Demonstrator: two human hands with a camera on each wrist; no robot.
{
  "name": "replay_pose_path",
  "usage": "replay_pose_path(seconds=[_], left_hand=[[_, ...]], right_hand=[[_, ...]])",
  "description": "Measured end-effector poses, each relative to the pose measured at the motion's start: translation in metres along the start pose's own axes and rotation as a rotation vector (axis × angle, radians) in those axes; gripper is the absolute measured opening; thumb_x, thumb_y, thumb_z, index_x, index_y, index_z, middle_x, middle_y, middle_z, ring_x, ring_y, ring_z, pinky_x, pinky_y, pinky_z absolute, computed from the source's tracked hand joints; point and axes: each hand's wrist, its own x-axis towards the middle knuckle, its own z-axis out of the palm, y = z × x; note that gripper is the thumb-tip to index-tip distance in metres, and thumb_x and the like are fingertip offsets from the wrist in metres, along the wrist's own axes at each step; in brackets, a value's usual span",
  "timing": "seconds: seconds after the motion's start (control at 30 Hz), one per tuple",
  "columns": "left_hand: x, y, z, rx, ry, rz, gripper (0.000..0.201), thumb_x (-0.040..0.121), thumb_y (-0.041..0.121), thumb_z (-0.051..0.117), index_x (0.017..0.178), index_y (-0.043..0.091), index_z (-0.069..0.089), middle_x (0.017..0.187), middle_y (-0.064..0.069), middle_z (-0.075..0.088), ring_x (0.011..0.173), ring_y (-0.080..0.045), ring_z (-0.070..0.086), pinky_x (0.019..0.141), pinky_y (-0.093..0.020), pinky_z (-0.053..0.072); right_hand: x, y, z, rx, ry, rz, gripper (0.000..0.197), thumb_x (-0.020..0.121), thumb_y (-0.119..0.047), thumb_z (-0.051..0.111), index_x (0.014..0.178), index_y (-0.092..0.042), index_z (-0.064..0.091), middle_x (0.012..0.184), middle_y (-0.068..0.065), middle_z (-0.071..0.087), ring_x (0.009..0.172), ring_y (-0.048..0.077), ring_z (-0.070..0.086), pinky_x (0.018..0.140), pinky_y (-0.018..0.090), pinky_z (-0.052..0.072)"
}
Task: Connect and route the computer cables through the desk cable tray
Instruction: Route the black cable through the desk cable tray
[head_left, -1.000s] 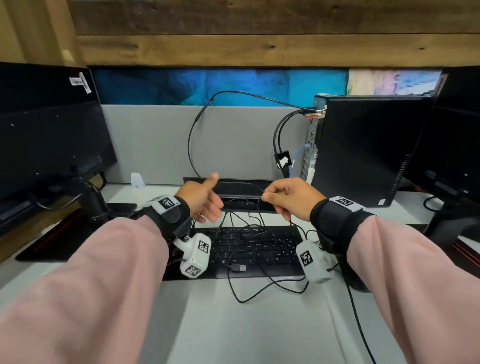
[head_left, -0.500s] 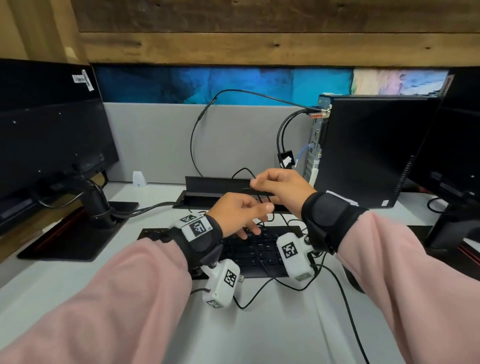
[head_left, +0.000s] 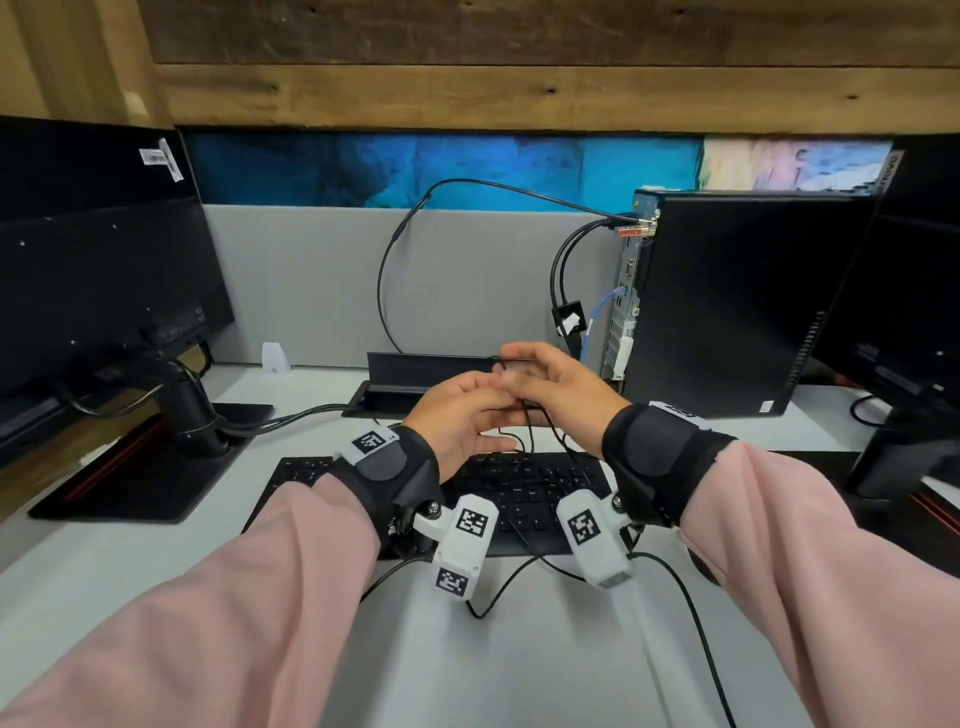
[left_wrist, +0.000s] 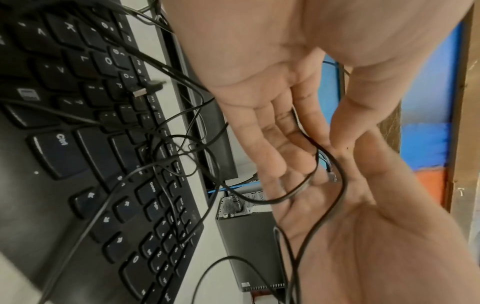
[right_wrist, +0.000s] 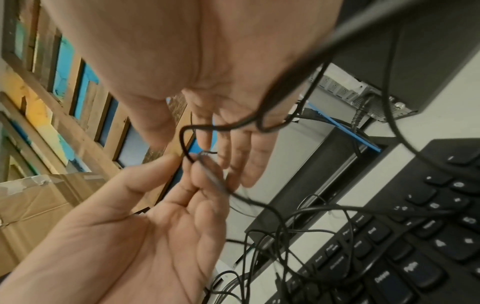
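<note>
My two hands meet above the black keyboard, just in front of the open desk cable tray. Between them is a thin black cable. My left hand pinches it between thumb and forefinger, best seen in the right wrist view. My right hand holds a loop of the same cable, which crosses its palm and fingers. The cable's slack lies tangled over the keyboard. A loose USB plug rests on the keys.
A black computer tower stands at the right with several cables plugged into its back, one of them blue. Monitors stand at the far left and far right. A grey partition closes off the desk behind the tray.
My left hand has swung right and joined the right hand at the cable. Both hands have lifted slightly toward the tray, and cable slack has been drawn up off the keyboard.
</note>
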Motion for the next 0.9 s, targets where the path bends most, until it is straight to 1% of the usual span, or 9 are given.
replay_pose_path(seconds=[0.07, 0.17, 0.27, 0.37, 0.5, 0.63, 0.73, 0.8, 0.9], left_hand=[[0.001, 0.003, -0.002, -0.038, 0.032, 0.008, 0.006, 0.092, 0.007, 0.063, 0.091, 0.013, 0.065, 0.091, -0.01, 0.067, 0.075, -0.018, 0.069, 0.059, -0.032, 0.057], [0.002, 0.006, -0.005, -0.06, 0.068, 0.031, 0.006, 0.093, 0.006, 0.061, 0.097, 0.007, 0.065, 0.088, -0.011, 0.069, 0.076, -0.018, 0.071, 0.057, -0.03, 0.057], [0.002, 0.006, -0.007, -0.041, 0.088, 0.062, 0.012, 0.093, 0.007, 0.061, 0.104, 0.004, 0.065, 0.094, -0.011, 0.071, 0.081, -0.018, 0.073, 0.059, -0.029, 0.058], [0.004, 0.006, -0.008, -0.023, 0.123, 0.079, 0.015, 0.092, 0.008, 0.063, 0.106, 0.006, 0.067, 0.099, -0.012, 0.072, 0.087, -0.021, 0.074, 0.064, -0.032, 0.059], [0.008, 0.007, -0.01, 0.077, 0.15, 0.073, 0.018, 0.092, 0.008, 0.062, 0.109, 0.009, 0.069, 0.109, -0.011, 0.072, 0.094, -0.024, 0.073, 0.066, -0.034, 0.057], [0.014, 0.009, -0.015, 0.201, 0.151, 0.052, 0.019, 0.095, 0.006, 0.056, 0.109, 0.01, 0.068, 0.111, -0.01, 0.071, 0.091, -0.022, 0.072, 0.066, -0.034, 0.059], [0.018, 0.013, -0.018, 0.263, 0.183, 0.052, 0.017, 0.096, 0.006, 0.055, 0.105, 0.012, 0.068, 0.11, -0.008, 0.072, 0.092, -0.02, 0.071, 0.073, -0.037, 0.059], [0.02, 0.015, -0.022, 0.283, 0.198, 0.057, 0.016, 0.096, 0.006, 0.055, 0.101, 0.013, 0.069, 0.109, -0.008, 0.072, 0.092, -0.019, 0.071, 0.076, -0.037, 0.059], [0.023, 0.016, -0.032, 0.4, 0.245, 0.09, 0.017, 0.095, 0.007, 0.056, 0.102, 0.015, 0.069, 0.107, -0.005, 0.072, 0.094, -0.015, 0.07, 0.082, -0.031, 0.056]], right_hand=[[0.0, 0.003, -0.006, 0.03, 0.034, 0.087, 0.028, 0.104, -0.023, 0.045, 0.128, -0.013, 0.057, 0.124, 0.015, 0.067, 0.097, 0.023, 0.071, 0.089, 0.037, 0.057], [-0.005, 0.006, -0.015, -0.022, -0.031, 0.176, 0.026, 0.104, -0.01, 0.039, 0.125, -0.01, 0.054, 0.108, 0.02, 0.072, 0.082, 0.03, 0.074, 0.074, 0.031, 0.061], [-0.006, 0.013, -0.019, -0.065, -0.014, 0.171, 0.021, 0.101, -0.008, 0.046, 0.121, -0.012, 0.053, 0.104, 0.02, 0.074, 0.087, 0.034, 0.074, 0.073, 0.029, 0.057], [-0.003, 0.022, -0.027, -0.428, 0.212, 0.01, 0.019, 0.098, -0.028, 0.057, 0.116, -0.021, 0.06, 0.11, 0.002, 0.07, 0.1, 0.018, 0.069, 0.09, 0.03, 0.051], [-0.016, 0.017, -0.025, -0.617, 0.406, -0.304, 0.005, 0.093, -0.03, 0.061, 0.09, -0.027, 0.059, 0.097, -0.009, 0.064, 0.094, 0.007, 0.06, 0.08, 0.025, 0.047], [-0.032, 0.011, -0.011, -0.814, 0.106, -0.432, 0.003, 0.09, -0.03, 0.063, 0.088, -0.029, 0.06, 0.09, -0.011, 0.063, 0.078, 0.007, 0.059, 0.074, 0.031, 0.053], [-0.034, 0.027, -0.003, -1.296, -0.118, -0.244, 0.033, 0.091, -0.034, 0.06, 0.124, -0.031, 0.057, 0.127, -0.011, 0.056, 0.094, 0.014, 0.062, 0.085, 0.034, 0.054], [-0.032, 0.038, -0.006, -1.436, -0.178, -0.123, 0.041, 0.092, -0.022, 0.057, 0.132, -0.029, 0.052, 0.132, -0.005, 0.055, 0.111, 0.023, 0.061, 0.089, 0.036, 0.052], [-0.03, 0.04, -0.015, -1.419, -0.117, -0.143, 0.03, 0.094, -0.011, 0.051, 0.119, -0.024, 0.062, 0.113, 0.0, 0.06, 0.105, 0.024, 0.06, 0.085, 0.033, 0.051]])
